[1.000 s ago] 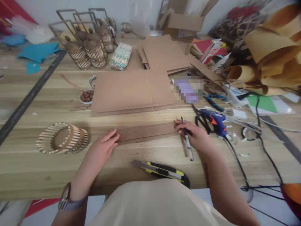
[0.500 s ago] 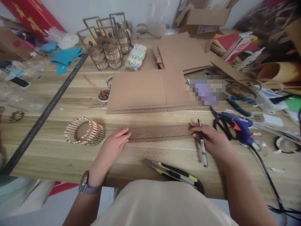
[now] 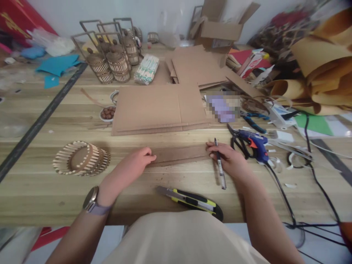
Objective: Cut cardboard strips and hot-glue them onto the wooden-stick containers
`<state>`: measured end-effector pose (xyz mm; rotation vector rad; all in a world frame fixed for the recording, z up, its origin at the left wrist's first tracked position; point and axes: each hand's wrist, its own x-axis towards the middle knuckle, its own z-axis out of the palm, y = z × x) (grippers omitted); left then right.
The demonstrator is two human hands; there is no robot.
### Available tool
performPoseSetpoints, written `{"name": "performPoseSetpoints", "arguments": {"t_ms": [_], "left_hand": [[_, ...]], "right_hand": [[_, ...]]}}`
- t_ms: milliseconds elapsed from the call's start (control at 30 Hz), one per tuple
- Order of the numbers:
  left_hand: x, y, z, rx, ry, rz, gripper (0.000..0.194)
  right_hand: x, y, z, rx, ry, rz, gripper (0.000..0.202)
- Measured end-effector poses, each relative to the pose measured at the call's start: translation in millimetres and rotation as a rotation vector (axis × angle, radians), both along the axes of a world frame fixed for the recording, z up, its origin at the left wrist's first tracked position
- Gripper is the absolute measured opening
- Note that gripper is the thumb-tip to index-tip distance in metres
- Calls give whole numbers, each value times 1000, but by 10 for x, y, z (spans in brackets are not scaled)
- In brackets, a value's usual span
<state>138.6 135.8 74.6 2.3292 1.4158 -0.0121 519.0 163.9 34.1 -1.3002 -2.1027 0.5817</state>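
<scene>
A brown cardboard strip lies lengthwise across the tabletop between my hands. My left hand has its fingers curled together at the strip's left end, covering that end. In my right hand a pen is held, pointing down toward me. The thumb and fingertips of that hand touch the strip's right end. Nearer my body lies a yellow and black utility knife, its blade toward the left. Left of my left hand are round baskets of light sticks, tipped against each other.
Flat cardboard sheets lie beyond the strip. On the right are a blue glue gun with a black cord, and pliers. A bowl of brown beads and several handled stick lanterns stand at the back left.
My view has swung to the right, so things appear further left. The fingers of my left hand have curled in at the strip's end. My right hand keeps the pen.
</scene>
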Motion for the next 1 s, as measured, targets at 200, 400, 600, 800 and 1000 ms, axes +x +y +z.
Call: {"name": "performPoseSetpoints", "arguments": {"t_ms": [200, 400, 600, 800, 1000], "left_hand": [[298, 388, 99, -116, 98, -203, 59], [786, 633, 402, -158, 285, -415, 81], [1104, 800, 577, -226, 454, -511, 103], [1254, 954, 527, -279, 530, -607, 123], [1289, 1032, 571, -370, 533, -580, 126]], "right_hand": [[-22, -5, 32, -16, 43, -1, 17], [-18, 7, 27, -8, 39, 0, 17], [-46, 1, 36, -9, 60, -7, 17], [-52, -48, 114, 48, 133, -113, 20], [-158, -192, 306, 201, 341, -409, 34]]}}
